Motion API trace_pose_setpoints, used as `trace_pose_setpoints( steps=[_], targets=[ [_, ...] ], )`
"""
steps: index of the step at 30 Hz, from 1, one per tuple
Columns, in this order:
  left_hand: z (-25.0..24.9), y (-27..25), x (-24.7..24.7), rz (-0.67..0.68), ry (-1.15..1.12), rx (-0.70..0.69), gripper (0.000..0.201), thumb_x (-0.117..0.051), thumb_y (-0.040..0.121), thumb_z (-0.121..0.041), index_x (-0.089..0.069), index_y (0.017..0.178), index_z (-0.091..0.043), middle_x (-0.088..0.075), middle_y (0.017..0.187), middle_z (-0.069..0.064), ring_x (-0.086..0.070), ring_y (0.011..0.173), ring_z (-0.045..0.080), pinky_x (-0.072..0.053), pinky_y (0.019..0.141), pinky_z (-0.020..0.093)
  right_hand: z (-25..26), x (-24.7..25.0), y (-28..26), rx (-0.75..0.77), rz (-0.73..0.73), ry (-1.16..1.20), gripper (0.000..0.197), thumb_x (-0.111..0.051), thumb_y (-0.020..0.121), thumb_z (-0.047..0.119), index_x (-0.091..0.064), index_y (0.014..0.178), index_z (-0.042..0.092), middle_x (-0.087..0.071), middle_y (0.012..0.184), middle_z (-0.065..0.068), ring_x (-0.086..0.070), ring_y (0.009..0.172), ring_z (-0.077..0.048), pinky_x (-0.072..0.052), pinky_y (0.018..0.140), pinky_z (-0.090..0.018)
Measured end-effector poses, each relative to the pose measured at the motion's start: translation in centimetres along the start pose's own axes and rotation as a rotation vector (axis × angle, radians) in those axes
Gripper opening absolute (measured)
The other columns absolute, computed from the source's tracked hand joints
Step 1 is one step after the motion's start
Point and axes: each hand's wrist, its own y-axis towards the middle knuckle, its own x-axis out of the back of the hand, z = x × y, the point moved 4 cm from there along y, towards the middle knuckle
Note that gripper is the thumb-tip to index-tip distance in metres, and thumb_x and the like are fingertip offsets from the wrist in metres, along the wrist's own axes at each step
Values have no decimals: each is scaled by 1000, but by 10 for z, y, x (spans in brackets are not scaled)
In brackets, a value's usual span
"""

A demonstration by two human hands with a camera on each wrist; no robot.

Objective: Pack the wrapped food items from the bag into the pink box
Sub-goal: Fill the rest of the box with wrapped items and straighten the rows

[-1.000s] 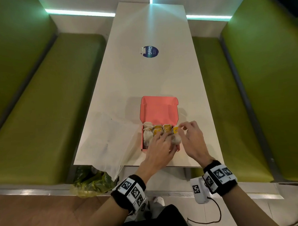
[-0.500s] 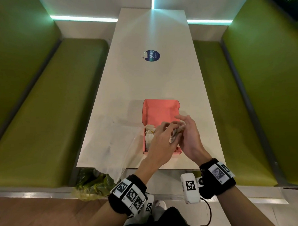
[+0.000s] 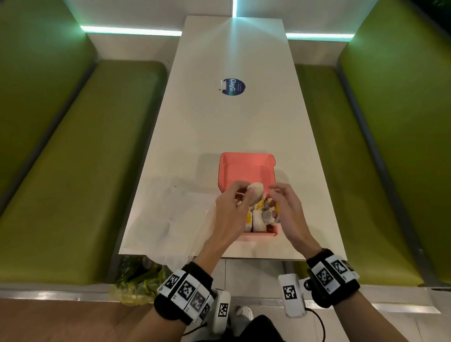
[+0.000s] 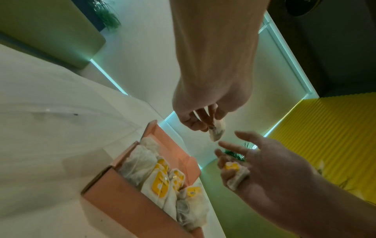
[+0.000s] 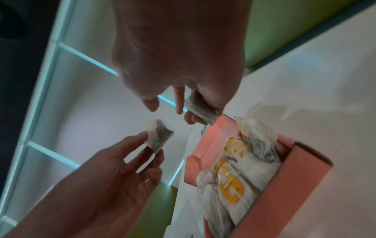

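Note:
The pink box (image 3: 247,167) stands open near the table's front edge, with several white wrapped food items (image 3: 257,221) bearing yellow labels packed inside. Above its middle my left hand (image 3: 246,193) pinches a pale wrapped item (image 3: 256,192). My right hand (image 3: 274,194) is just to the right and holds another wrapped item (image 4: 234,172) with a yellow label in its curled fingers. In the left wrist view, the left hand (image 4: 203,119) pinches its item (image 4: 217,130) above the box (image 4: 114,198). In the right wrist view, the right hand (image 5: 183,103) grips its item (image 5: 200,109) beside the box (image 5: 295,177).
A flat translucent white bag (image 3: 175,219) lies left of the box and hangs over the white table's (image 3: 238,123) front edge. A round blue sticker (image 3: 233,86) sits mid-table. Green benches (image 3: 77,164) flank both sides. A green plastic bag (image 3: 138,278) lies below the table's left corner.
Both hands have lifted off the packed items in the box. They met above it and have now parted, each holding a wrapped item.

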Motion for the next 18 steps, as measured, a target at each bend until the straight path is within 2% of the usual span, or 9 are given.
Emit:
trace_pose_setpoints(
  steps=[1,3,6,9,12,15,17,18],
  targets=[
    [0,1,4,-4,-4,0,8,-59,98,-19,-67,98,-21,-68,86,-13,-62,78,1,-47,70,16,4,0,-1,73,24,-38,17,-57,97,27,-61,113,25,-62,98,10,-58,90,-12,-48,73,-21],
    [-4,2,10,-9,-30,-4,9,-60,97,-15,-67,96,-20,-67,84,-14,-61,75,-1,-46,68,12,12,-5,-2,152,78,-111,28,-65,91,29,-61,118,26,-63,105,9,-59,96,-10,-49,80,-20],
    [-4,3,17,3,-50,-16,15,-62,96,-14,-67,92,-27,-68,79,-18,-62,75,1,-49,68,16,21,-17,-2,196,101,-115,18,-69,92,17,-68,110,13,-71,96,6,-65,90,-12,-52,80,-25],
    [-1,2,23,28,-77,-4,11,-64,96,-16,-68,105,-20,-69,89,-10,-65,81,7,-51,69,24,24,-21,-2,214,64,-66,8,-65,94,8,-72,95,5,-74,80,6,-68,77,-7,-50,73,-20],
    [-5,-2,27,90,-117,-32,29,-67,93,-13,-56,120,-17,-66,97,-2,-67,84,10,-53,71,23,23,-22,-1,192,58,-87,9,-66,93,10,-74,92,8,-73,80,4,-65,76,-9,-49,72,-20],
    [-8,-6,31,128,-84,-82,25,-66,93,-6,-52,107,-21,-64,93,-4,-65,80,12,-51,67,23,22,-21,-1,177,72,-143,10,-67,92,13,-76,89,9,-73,78,4,-63,73,-6,-49,70,-19],
    [-6,-6,36,153,9,-114,21,-62,95,-3,-55,96,-23,-64,90,-10,-64,80,8,-47,66,18,23,-17,-2,169,97,-197,10,-68,92,14,-75,87,9,-72,77,3,-62,72,-5,-49,70,-19],
    [-5,-6,39,175,59,-131,19,-60,95,-2,-58,93,-20,-66,90,-9,-64,81,5,-46,66,14,25,-14,-3,163,121,-223,10,-68,92,14,-75,86,10,-71,76,3,-62,72,-5,-48,70,-19]
  ],
)
